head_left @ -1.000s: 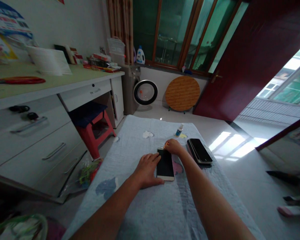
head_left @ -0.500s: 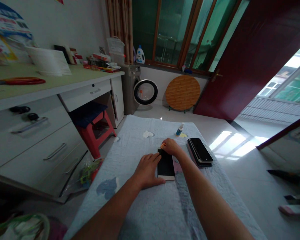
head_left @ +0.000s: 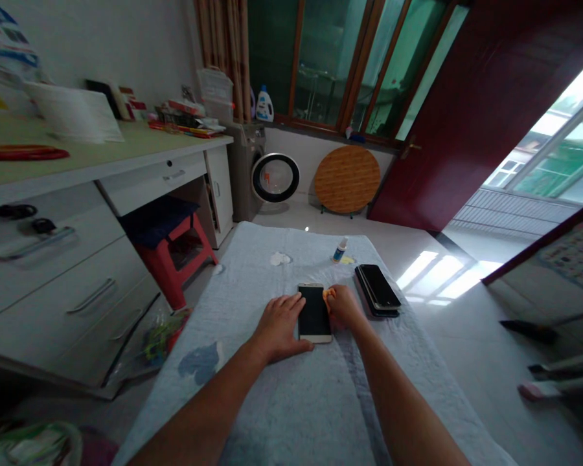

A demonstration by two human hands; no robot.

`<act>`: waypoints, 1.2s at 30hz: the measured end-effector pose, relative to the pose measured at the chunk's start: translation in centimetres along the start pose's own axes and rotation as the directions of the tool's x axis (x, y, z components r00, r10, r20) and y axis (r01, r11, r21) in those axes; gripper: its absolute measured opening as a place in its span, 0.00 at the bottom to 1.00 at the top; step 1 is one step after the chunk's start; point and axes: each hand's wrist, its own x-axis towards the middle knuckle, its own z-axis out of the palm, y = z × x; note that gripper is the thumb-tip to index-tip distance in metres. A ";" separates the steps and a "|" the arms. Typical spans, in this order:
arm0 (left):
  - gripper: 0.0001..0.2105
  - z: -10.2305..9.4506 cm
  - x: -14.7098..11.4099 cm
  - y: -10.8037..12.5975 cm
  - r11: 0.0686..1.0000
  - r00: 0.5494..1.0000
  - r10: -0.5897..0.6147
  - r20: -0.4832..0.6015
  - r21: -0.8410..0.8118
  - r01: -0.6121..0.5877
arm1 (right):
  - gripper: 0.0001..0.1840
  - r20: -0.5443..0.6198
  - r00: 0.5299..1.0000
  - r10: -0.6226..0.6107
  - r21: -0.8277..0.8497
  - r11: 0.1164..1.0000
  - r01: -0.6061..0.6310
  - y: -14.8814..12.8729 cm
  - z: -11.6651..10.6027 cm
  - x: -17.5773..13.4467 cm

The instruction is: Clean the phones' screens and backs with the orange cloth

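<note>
A smartphone (head_left: 314, 312) with a dark screen and pale top and bottom borders lies face up on the cloth-covered table (head_left: 291, 401). Along its left edge rests my left hand (head_left: 279, 330), fingers stretched out, the fingertips and thumb touching the phone's side. My right hand (head_left: 342, 305) is closed on a small orange cloth (head_left: 328, 295) at the upper right edge of the phone. To the right lies a stack of dark phones (head_left: 377, 289). Beyond the hands a small spray bottle (head_left: 340, 250) with a blue label stands on the cloth.
A desk (head_left: 146, 149) with drawers runs along the left, with a red stool (head_left: 177, 259) partly under it. Behind the table are an open washing machine door (head_left: 294, 178) and a round wooden tabletop (head_left: 347, 179). A dark red door (head_left: 442, 123) stands at the right.
My right hand with the orange cloth has moved from the phone's top end to its right edge, baring the upper screen. My left hand stays at the left edge. The whole view has shifted slightly.
</note>
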 end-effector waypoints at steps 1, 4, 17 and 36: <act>0.47 0.0 0.0 0.0 1.000 1.000 0.000 0.000 0.004 0.000 | 0.15 0.001 1.000 0.000 0.014 1.000 0.000 0.1 0.1 -0.8; 0.46 0.2 0.1 0.0 1.000 1.000 0.008 -0.008 0.007 -0.008 | 0.14 -0.015 1.000 -0.010 0.087 0.996 0.012 0.3 0.2 -3.4; 0.47 0.5 0.2 -0.1 1.000 1.000 0.008 -0.015 0.014 -0.008 | 0.11 -0.048 0.999 0.001 0.176 0.984 0.008 0.8 1.1 -10.3; 0.47 -0.1 0.0 0.0 1.000 0.999 0.006 0.043 0.008 -0.007 | 0.17 0.002 0.994 -0.108 -0.094 0.990 0.108 -1.8 -0.1 4.1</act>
